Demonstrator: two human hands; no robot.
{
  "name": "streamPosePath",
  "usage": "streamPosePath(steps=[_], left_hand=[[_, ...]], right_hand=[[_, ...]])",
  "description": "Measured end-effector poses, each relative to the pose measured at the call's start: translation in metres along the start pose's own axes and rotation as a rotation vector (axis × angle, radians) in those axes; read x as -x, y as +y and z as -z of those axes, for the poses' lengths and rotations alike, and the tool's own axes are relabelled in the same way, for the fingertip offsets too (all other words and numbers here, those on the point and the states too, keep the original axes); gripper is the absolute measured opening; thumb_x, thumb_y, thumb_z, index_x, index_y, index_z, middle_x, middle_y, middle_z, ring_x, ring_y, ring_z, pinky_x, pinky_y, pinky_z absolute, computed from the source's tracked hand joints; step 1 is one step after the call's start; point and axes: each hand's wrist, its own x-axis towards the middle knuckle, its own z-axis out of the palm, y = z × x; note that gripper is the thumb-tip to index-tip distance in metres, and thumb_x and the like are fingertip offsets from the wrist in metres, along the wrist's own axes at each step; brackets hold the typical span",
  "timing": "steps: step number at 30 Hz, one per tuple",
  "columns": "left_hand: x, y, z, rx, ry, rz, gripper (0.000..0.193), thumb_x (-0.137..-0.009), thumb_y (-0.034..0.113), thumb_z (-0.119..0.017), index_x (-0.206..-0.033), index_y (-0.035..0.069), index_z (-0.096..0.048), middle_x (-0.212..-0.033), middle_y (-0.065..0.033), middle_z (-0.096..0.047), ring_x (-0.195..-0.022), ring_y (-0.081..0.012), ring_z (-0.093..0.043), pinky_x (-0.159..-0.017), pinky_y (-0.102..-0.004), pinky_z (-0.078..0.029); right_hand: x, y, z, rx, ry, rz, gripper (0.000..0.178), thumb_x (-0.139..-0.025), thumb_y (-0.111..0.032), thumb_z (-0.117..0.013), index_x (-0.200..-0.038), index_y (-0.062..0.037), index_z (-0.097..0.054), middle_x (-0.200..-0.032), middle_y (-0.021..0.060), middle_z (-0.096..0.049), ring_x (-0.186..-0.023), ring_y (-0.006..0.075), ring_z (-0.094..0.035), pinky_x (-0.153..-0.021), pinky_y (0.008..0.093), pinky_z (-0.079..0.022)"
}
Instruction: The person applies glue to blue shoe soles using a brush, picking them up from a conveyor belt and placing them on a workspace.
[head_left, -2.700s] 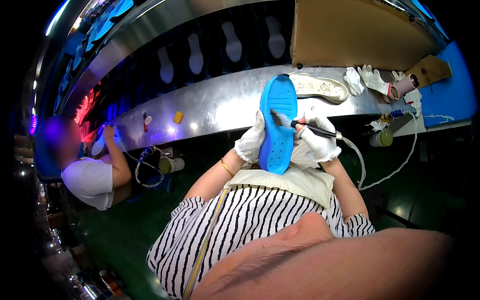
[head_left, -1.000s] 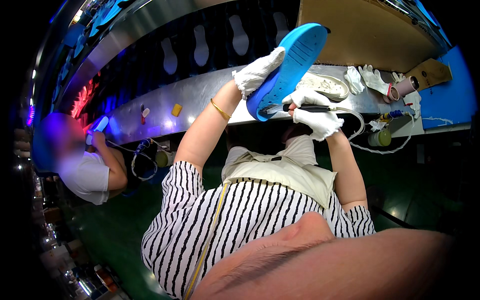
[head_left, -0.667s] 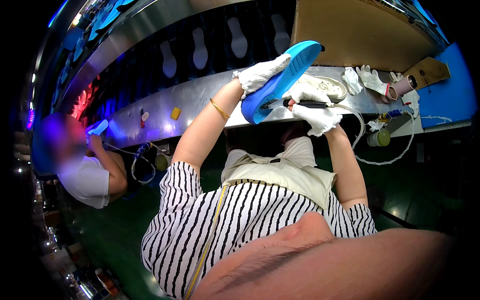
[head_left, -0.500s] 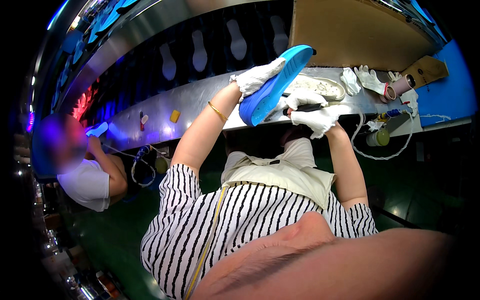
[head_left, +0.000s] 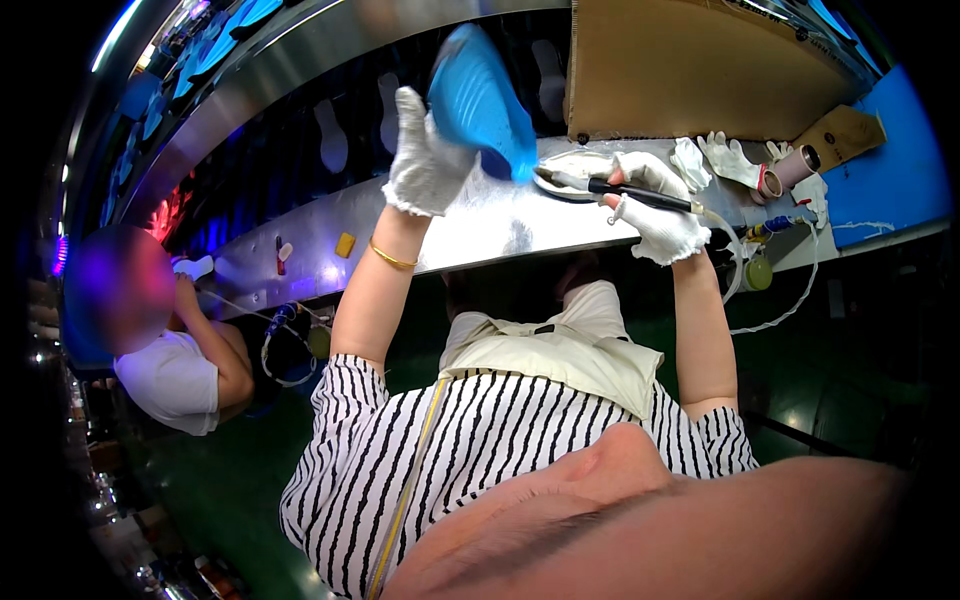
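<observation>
A blue shoe sole [head_left: 487,105] is tilted up above the metal bench, partly blurred, with its ridged face showing. My left hand [head_left: 432,165], in a white knit glove, holds it from the left side, thumb raised, the other fingers mostly hidden. In my right hand [head_left: 655,215], gloved with bare fingertips, is a black pen-shaped tool [head_left: 640,190] with a metal tip and a pale hose. That tip points left, close to the sole's lower end; I cannot tell whether they touch. Behind the tool lies a whitish, speckled shoe-shaped piece [head_left: 580,162], partly covered.
White gloves [head_left: 735,160] and a pinkish roll [head_left: 795,170] lie to the right, beside a blue panel [head_left: 900,160]. A cardboard sheet [head_left: 700,75] stands at the back. Dark racks hold several grey soles [head_left: 331,138]. A co-worker [head_left: 180,370] sits at the left.
My left hand has swung left and turned, and the sole's ridged face now shows. My right hand has shifted slightly right and down, leaving the tool's metal tip in view.
</observation>
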Motion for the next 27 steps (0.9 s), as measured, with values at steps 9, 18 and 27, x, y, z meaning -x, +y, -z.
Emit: streamPosePath(steps=[9, 18, 27], left_hand=[[0.041, -0.087, 0.056, 0.541, -0.214, 0.328, 0.055, -0.091, 0.045, -0.048, -0.13, 0.006, -0.045, -0.12, -0.0185, -0.055, -0.114, -0.0338, -0.053, -0.104, -0.0557, -0.034], [0.046, -0.129, 0.018, 0.359, 0.001, 0.269, 0.077, -0.085, 0.062, -0.046, -0.138, 0.008, -0.032, -0.127, -0.014, -0.049, -0.11, -0.0273, -0.054, -0.094, -0.042, -0.047], [0.037, -0.124, 0.032, 0.365, 0.043, 0.168, 0.082, -0.082, 0.069, -0.043, -0.136, 0.007, -0.035, -0.124, -0.015, -0.051, -0.11, -0.028, -0.053, -0.094, -0.0413, -0.046]], right_hand=[[0.015, 0.016, -0.035, 0.009, 0.178, 0.058, 0.019, -0.078, -0.002, -0.066, -0.094, -0.0008, -0.056, -0.082, 0.0051, -0.062, -0.074, 0.0104, -0.06, -0.068, 0.0252, -0.049], [0.013, 0.006, -0.055, -0.017, 0.117, 0.124, 0.023, -0.072, 0.004, -0.066, -0.093, 0.0003, -0.057, -0.086, 0.0072, -0.061, -0.078, 0.0113, -0.06, -0.072, 0.0255, -0.05], [0.019, 0.005, -0.062, 0.266, -0.01, 0.199, 0.027, -0.07, 0.001, -0.066, -0.096, -0.0007, -0.059, -0.09, 0.0107, -0.06, -0.077, 0.0165, -0.063, -0.07, 0.0287, -0.051]])
